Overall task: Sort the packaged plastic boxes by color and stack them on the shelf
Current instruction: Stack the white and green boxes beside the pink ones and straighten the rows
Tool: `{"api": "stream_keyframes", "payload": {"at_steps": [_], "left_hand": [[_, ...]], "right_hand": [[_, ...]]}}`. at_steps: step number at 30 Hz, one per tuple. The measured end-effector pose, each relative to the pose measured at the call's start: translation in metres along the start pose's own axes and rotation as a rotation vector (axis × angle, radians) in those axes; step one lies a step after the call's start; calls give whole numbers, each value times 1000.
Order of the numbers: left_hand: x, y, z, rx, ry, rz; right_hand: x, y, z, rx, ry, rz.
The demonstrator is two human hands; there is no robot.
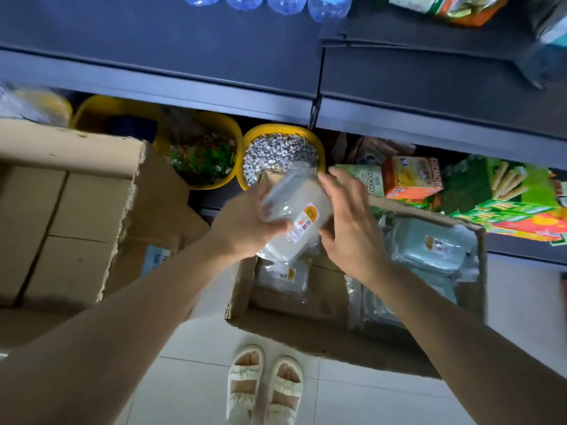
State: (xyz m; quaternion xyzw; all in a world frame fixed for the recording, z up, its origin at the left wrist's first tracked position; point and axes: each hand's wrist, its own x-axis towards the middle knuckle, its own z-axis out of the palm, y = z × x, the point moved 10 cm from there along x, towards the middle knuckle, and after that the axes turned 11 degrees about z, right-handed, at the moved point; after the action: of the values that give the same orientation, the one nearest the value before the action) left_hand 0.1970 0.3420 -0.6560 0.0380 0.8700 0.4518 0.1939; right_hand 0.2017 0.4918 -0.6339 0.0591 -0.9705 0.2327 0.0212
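My left hand (245, 223) grips a white plastic box (297, 207) wrapped in clear film, with an orange label, tilted above an open cardboard carton (242, 289) on the floor. Beside the box is my right hand (349, 222), fingers spread and straight, touching its right side. Another white packaged box (283, 276) lies in the carton's left half. Several grey-blue packaged boxes (429, 246) are piled in its right half. A dark shelf (184, 35) runs across the top of the head view.
Closed cardboard boxes (76, 194) stand at the left. Yellow tubs, one with pebbles (280, 148) and one with plastic plants (202, 154), sit under the shelf. Snack cartons (411, 176) fill the lower shelf at right. Water bottles (285, 3) line the shelf's back. My sandalled feet (264, 381) stand on white tiles.
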Motion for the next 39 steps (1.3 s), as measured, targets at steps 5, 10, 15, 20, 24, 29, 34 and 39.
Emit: {"api": "stream_keyframes", "payload": {"at_steps": [5,10,15,20,24,29,34,39], "left_hand": [[-10,-53,-33,-400,220,-184],[-9,-78,-35,-673,333,-169],[-10,-105,-35,-868,437,-175],[-17,-109,-38,-920,459,-185],[-28,-93,-45,-944,489,-213],[-51,-40,-61,-946,451,-202],[-87,51,-116,-886,497,-70],[-130,151,-195,-886,615,124]], "right_hand": [[3,35,56,-176,-191,179],[0,53,149,-266,-444,165],[11,69,187,-409,-376,221],[10,70,186,-427,-302,223],[-5,62,138,-323,-237,285],[-22,33,34,-231,-105,273],[-11,-20,-109,-210,88,203],[3,-73,-250,-252,205,125]]}}
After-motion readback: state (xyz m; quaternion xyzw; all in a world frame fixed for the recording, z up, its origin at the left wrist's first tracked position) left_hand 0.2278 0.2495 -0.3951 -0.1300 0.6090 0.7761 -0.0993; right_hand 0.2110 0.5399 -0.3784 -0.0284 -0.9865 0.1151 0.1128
